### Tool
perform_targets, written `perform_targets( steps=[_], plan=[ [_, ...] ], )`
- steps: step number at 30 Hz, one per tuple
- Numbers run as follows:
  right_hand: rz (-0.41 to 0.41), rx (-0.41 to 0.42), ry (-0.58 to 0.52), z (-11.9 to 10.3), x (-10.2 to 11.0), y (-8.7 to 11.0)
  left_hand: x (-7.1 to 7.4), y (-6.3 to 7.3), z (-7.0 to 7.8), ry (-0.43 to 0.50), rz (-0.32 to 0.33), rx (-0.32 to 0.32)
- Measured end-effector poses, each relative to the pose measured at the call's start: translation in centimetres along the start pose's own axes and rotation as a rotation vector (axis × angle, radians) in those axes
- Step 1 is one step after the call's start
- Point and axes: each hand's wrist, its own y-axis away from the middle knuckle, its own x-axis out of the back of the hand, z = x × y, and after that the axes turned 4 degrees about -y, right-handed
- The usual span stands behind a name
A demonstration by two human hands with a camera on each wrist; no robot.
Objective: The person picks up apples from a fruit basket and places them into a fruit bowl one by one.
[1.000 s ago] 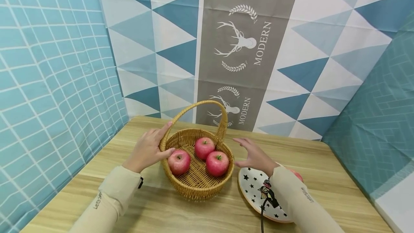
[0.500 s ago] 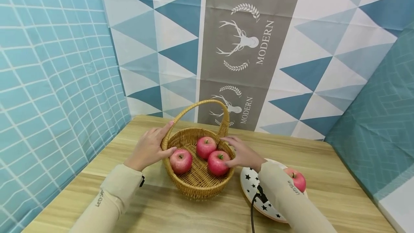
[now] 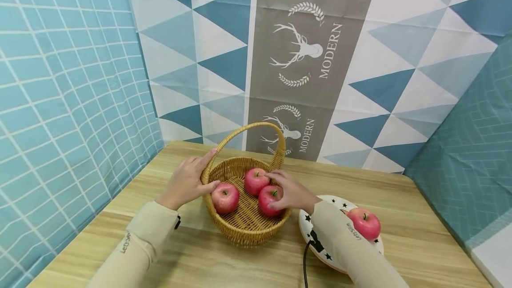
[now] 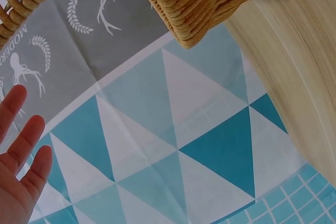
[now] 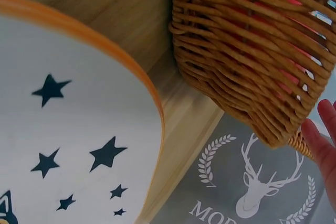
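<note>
A wicker basket point(image 3: 248, 234) with a tall arched handle stands on the table, holding three red apples. My left hand point(image 3: 187, 182) is at its left side, fingers straight along the foot of the handle, thumb reaching over the rim to the left apple point(image 3: 225, 198). In the left wrist view its other fingers point(image 4: 37, 177) spread loosely, off the wicker. Over the right rim, my right hand point(image 3: 294, 192) spans the right apple point(image 3: 267, 200), thumb at its near side and fingers curving past its far side. Beside that lies the back apple point(image 3: 256, 181).
To the right of the basket, a round white plate point(image 3: 378, 246) with black stars and an orange rim carries another red apple point(image 3: 365, 223), partly behind the right sleeve. A black cable point(image 3: 305, 266) hangs by the right forearm. Patterned cloths point(image 3: 224, 66) back the wooden table point(image 3: 224, 268).
My right hand has come left from beside the basket, over its rim and onto the right apple. The apple on the plate has come into fuller view. My left hand has stayed at the basket.
</note>
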Motion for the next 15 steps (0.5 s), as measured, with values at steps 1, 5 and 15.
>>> perform_targets(
  steps=[1, 5, 15],
  plan=[
    [-0.007, -0.004, 0.002, -0.08, -0.10, -0.07, 0.01, 0.02, 0.00, -0.002, 0.001, 0.000],
    [-0.039, -0.019, 0.012, -0.24, -0.53, -0.29, -0.03, 0.15, -0.01, 0.000, 0.005, -0.002],
    [-0.079, -0.063, -0.003, -0.06, -1.02, -0.31, -0.13, 0.12, 0.02, 0.016, 0.009, -0.002]
  ],
)
